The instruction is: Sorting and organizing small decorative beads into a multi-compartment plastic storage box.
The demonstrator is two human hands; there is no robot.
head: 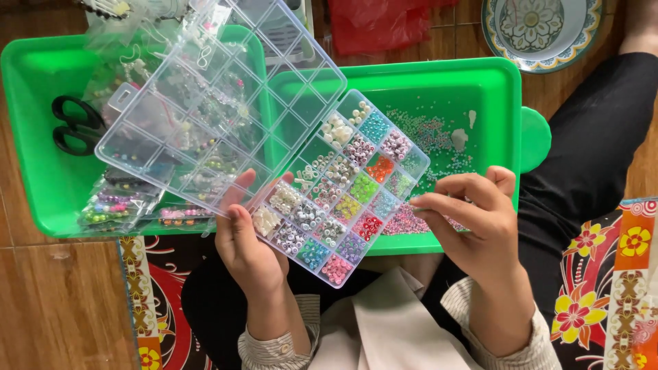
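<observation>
Gripped at its seven-o'clock corner by the left hand (250,250), the open bead box (339,199) hung tilted over the green tray (493,89). At three o'clock, the right hand (480,226) pinched something, probably a bead. More tilt could spill the beads.

Small clear plastic bags of beads (116,205) lie in the left green tray (31,137), at about eight o'clock from the open clear bead organiser box (329,199), showing purple, green and pink beads. More clear bags (130,55) with pale beads sit at eleven o'clock, partly under the box's raised lid (219,103).
</observation>
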